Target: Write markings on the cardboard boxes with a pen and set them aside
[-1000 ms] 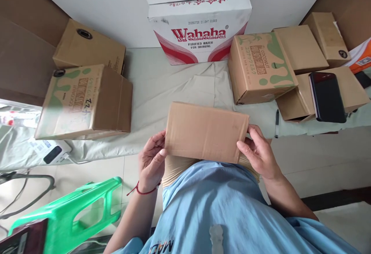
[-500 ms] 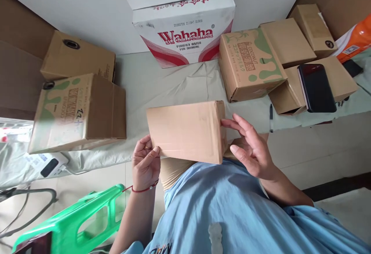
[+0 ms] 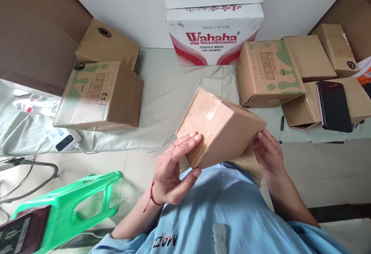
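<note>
Left hand (image 3: 171, 173) clasps a tilted cardboard box (image 3: 227, 136); right hand (image 3: 270, 151) pinches its corner. Seemingly being inspected; turning it calls for both grips.

“Wahaha” (image 3: 211, 38) on carton (image 3: 215, 30), “COCONUT” (image 3: 273, 64) on boxes (image 3: 269, 74)

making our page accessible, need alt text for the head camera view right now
A person's left hand and right hand hold a tilted brown cardboard box in front of a blue shirt, left fingers on its shiny side. Beyond, a Wahaha carton stands on a cloth-covered table between other brown boxes, one bearing a black phone.
</note>
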Demonstrator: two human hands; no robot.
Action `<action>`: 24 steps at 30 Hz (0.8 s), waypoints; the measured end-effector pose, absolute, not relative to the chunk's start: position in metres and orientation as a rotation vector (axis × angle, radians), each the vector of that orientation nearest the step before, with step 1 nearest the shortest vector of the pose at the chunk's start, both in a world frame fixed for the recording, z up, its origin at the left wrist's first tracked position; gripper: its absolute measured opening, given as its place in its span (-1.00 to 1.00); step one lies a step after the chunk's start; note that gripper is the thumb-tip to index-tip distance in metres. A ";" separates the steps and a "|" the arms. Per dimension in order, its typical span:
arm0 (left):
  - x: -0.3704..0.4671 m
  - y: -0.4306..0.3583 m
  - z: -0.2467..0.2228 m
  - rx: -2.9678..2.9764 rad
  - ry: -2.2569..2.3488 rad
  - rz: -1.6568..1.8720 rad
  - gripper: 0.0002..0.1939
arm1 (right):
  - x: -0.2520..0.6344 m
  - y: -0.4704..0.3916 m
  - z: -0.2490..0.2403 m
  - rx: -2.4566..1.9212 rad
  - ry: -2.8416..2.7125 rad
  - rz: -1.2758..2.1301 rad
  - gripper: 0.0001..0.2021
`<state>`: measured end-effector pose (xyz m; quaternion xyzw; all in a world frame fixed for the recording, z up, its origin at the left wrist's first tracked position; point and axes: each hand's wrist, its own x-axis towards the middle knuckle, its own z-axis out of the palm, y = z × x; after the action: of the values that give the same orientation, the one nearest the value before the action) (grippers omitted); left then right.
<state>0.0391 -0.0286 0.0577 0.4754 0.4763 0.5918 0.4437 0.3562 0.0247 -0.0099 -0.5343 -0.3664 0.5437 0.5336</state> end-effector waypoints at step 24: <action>0.030 -0.012 0.043 1.380 1.655 1.124 -0.61 | 0.350 0.013 0.002 -1.318 -1.323 1.161 -0.35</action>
<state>0.0298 -0.0124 0.0432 0.5323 0.6383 0.4337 0.3481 0.3501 0.0132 0.0020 -0.5339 -0.5362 0.4703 0.4542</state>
